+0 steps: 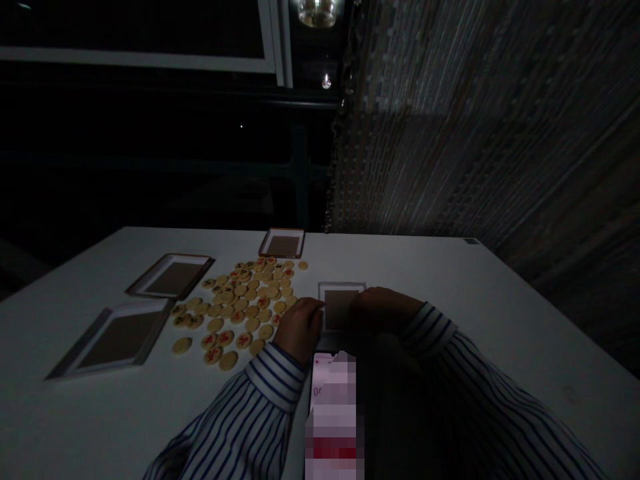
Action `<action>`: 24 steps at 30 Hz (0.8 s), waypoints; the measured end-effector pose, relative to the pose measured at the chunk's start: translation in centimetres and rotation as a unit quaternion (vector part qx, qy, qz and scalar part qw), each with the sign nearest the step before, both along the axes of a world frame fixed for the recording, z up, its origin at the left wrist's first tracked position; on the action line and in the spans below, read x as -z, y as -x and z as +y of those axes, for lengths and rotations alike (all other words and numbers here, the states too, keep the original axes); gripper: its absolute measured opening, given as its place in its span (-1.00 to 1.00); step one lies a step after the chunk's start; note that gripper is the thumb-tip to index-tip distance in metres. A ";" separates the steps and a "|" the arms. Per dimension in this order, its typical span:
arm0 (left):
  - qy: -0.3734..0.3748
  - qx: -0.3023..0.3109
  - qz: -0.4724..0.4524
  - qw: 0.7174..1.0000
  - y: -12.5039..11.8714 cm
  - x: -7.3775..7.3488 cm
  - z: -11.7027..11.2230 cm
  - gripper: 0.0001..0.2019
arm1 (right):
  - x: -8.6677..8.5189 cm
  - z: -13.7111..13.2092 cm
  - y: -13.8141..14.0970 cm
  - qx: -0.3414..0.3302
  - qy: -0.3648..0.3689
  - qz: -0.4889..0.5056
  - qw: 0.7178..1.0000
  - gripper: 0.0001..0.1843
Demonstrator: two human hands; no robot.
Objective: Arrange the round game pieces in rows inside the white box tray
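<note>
A small shallow box with pale sides and a brown inner bottom lies on the table before me. At its left edge, the fingers of my left hand are closed on the rim. My right hand, also closed, grips the right side and covers part of that edge. Left of the box spreads a heap of round Chinese chess pieces, some with red or black characters and many with blank faces up. Just below my hands lies a lit phone, its lower screen blurred out.
More shallow boxes stand on the white table: a brown-rimmed one at left, a larger pale one nearer me, and a small one at the back. A string curtain hangs behind at right. The room is dark.
</note>
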State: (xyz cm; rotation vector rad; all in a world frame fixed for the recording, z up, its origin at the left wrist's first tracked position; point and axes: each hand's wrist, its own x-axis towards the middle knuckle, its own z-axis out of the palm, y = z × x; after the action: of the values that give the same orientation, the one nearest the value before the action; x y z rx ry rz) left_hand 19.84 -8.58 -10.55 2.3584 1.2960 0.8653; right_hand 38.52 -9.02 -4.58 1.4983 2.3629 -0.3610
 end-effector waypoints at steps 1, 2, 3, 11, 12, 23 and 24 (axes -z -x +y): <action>0.002 0.000 0.001 1.000 0.0 0.0 0.0 -0.76 | -0.1 0.0 -0.1 -0.006 -0.001 0.004 1.000 -0.72; 0.003 0.001 0.002 1.000 0.0 0.0 0.0 -0.76 | -0.2 0.0 -0.1 -0.014 -0.001 0.011 1.000 -0.73; 0.002 0.000 0.001 1.000 0.0 0.1 0.0 -0.77 | -0.3 0.0 -0.2 -0.021 0.001 0.021 1.000 -0.74; 0.001 0.003 0.002 1.000 0.1 0.2 0.1 -0.76 | -0.8 0.0 0.0 -0.027 0.007 0.061 0.998 -0.74; 0.004 0.003 0.004 1.000 0.1 0.2 0.1 -0.76 | -0.7 0.0 0.0 -0.026 0.008 0.058 0.998 -0.75; 0.016 -0.003 0.010 1.000 0.1 -0.1 0.0 -0.76 | 0.0 0.1 -0.1 -0.028 -0.010 0.039 0.999 -0.72; 0.013 -0.002 0.011 1.000 0.1 -0.1 0.0 -0.76 | 0.0 0.1 -0.1 -0.029 -0.010 0.040 0.999 -0.72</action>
State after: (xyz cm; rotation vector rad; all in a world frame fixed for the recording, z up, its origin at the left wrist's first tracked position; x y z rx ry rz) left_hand 19.76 -8.62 -10.43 2.3521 1.3144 0.8207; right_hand 38.60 -8.92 -4.55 1.4464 2.4719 -0.3910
